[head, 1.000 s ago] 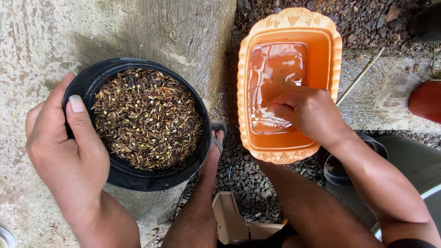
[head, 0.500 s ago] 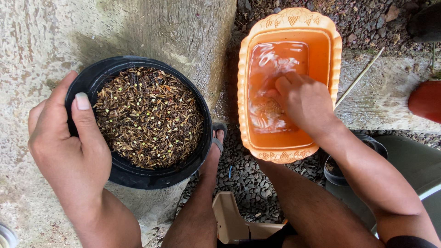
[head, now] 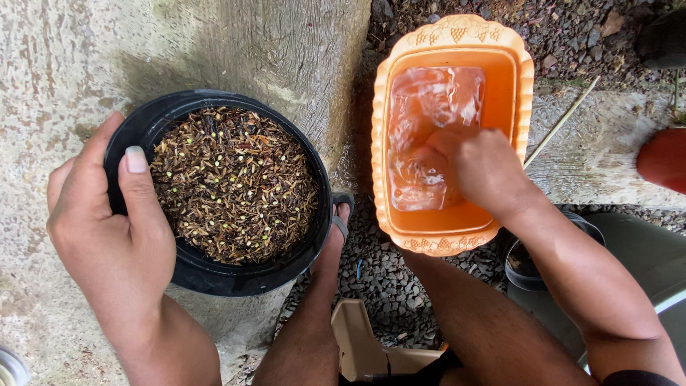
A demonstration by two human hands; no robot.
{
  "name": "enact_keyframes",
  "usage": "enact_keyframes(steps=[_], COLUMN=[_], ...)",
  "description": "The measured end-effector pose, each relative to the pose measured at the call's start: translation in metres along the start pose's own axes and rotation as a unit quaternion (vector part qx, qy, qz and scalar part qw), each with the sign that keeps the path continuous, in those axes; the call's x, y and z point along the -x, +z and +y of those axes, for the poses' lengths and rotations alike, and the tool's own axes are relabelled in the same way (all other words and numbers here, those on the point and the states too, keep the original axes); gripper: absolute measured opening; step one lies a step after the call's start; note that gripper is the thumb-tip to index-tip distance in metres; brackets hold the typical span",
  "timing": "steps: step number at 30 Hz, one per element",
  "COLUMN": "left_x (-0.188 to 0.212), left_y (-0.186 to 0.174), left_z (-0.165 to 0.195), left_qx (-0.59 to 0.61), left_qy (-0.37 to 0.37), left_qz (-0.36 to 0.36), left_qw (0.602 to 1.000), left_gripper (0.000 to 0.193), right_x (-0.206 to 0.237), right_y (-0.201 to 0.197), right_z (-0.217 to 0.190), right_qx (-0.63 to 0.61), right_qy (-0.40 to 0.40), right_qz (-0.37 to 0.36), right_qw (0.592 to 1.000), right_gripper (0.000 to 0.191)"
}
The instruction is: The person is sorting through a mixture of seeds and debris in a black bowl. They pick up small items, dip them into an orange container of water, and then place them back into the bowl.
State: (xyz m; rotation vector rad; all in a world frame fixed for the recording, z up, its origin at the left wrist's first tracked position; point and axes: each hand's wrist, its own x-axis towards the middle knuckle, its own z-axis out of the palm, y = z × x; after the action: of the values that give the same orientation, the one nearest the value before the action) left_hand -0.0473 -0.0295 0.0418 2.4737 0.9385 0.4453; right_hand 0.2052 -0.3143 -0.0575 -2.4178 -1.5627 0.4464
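Observation:
My left hand [head: 107,229] grips the left rim of a round black pot [head: 236,275] that rests on a concrete slab, thumb hooked over the edge. The pot is filled with brown dry plant bits and small pale seeds [head: 232,182]. My right hand [head: 482,171] is dipped into a rectangular orange plastic tub [head: 389,93] holding rippling water [head: 436,100]. Its fingers are curled under the surface, and whether they hold anything is hidden.
The orange tub sits on dark gravel [head: 379,282] beside the concrete slab [head: 64,57]. My legs and a sandalled foot [head: 341,214] lie below. A thin stick [head: 561,121], a red object [head: 664,159] and a dark container [head: 525,261] are to the right.
My right hand has moved about inside the tub, from the middle to higher up and back down to the lower middle, stirring the water. The left hand keeps its grip on the pot.

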Motion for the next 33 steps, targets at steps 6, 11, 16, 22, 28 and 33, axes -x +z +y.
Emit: enact_keyframes(steps=[6, 11, 16, 22, 28, 33], left_x=[0.0, 0.001, 0.0, -0.001, -0.001, -0.001], left_y=[0.0, 0.001, 0.001, 0.001, 0.001, 0.001], left_z=[0.0, -0.001, -0.001, 0.0, 0.001, 0.001], left_qx=[0.007, 0.006, 0.007, 0.006, 0.008, 0.011], left_qy=[-0.002, 0.001, -0.007, -0.007, -0.002, -0.005], left_qz=[0.001, 0.0, 0.002, 0.002, 0.004, 0.005], left_qw=[1.0, 1.0, 1.0, 1.0, 1.0, 1.0], left_gripper=[0.024, 0.024, 0.024, 0.021, 0.023, 0.024], right_x=[-0.002, 0.0, 0.014, 0.017, 0.018, 0.016], right_y=[-0.007, -0.035, -0.053, -0.036, -0.029, -0.028], right_z=[-0.004, -0.004, -0.006, -0.002, 0.003, 0.001], right_qx=[-0.018, -0.102, -0.197, -0.372, -0.337, -0.276], right_qy=[0.013, 0.016, 0.073, 0.152, 0.195, 0.155], right_qz=[-0.039, 0.027, 0.038, -0.003, -0.02, -0.009], right_qw=[0.999, 0.994, 0.977, 0.916, 0.921, 0.948], right_gripper=[0.028, 0.01, 0.008, 0.014, 0.012, 0.008])
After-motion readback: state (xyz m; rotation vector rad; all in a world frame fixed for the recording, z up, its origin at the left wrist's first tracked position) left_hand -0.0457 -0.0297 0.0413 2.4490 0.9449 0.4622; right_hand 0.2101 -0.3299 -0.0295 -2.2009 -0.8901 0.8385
